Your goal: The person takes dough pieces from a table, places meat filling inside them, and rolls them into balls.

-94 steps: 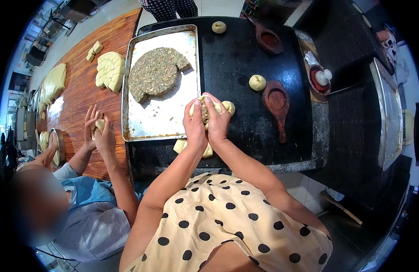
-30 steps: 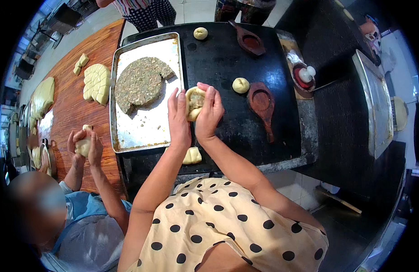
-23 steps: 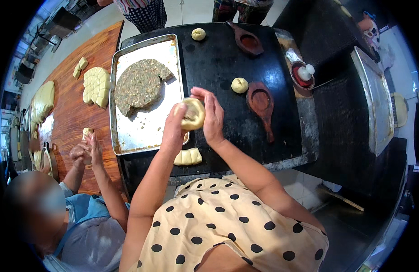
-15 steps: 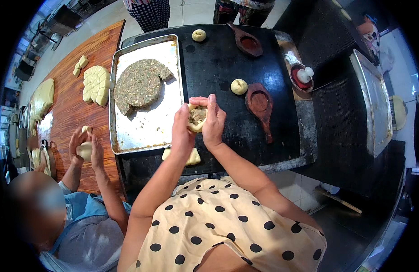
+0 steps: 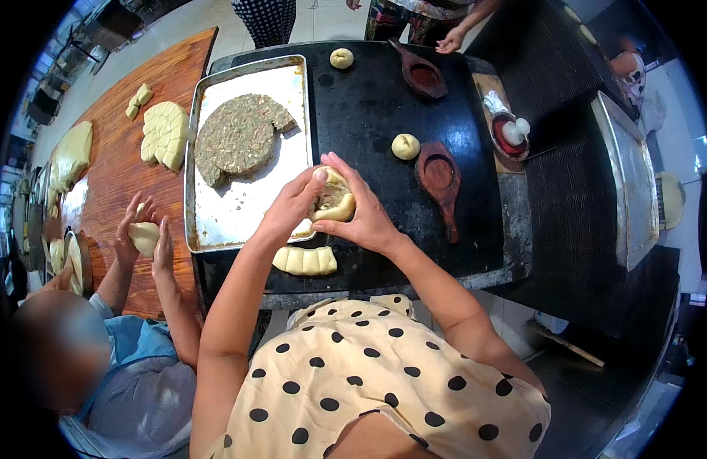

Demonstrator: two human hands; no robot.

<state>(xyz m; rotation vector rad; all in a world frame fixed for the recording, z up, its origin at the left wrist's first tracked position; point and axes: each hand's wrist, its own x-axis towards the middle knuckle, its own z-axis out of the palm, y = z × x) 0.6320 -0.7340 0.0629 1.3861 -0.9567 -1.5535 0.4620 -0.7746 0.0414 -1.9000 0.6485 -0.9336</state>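
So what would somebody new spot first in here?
Probably the big speckled slab of filling on the metal tray, left of centre. Next, the left hand and right hand in the middle, cupping an open dough wrapper with filling inside. Then maybe the nearer paddle-shaped wooden mold, right of the hands on the black tabletop.

The filling (image 5: 238,138) is on the tray (image 5: 250,218), at the left of the surface (image 5: 361,99). A dough strip (image 5: 304,261) lies before the tray. The held dough (image 5: 336,203) is between the left hand (image 5: 292,200) and right hand (image 5: 372,222). Right of them, one ball (image 5: 405,146) sits just left of a paddle (image 5: 439,177); another ball (image 5: 341,58) and another paddle (image 5: 424,75) lie behind
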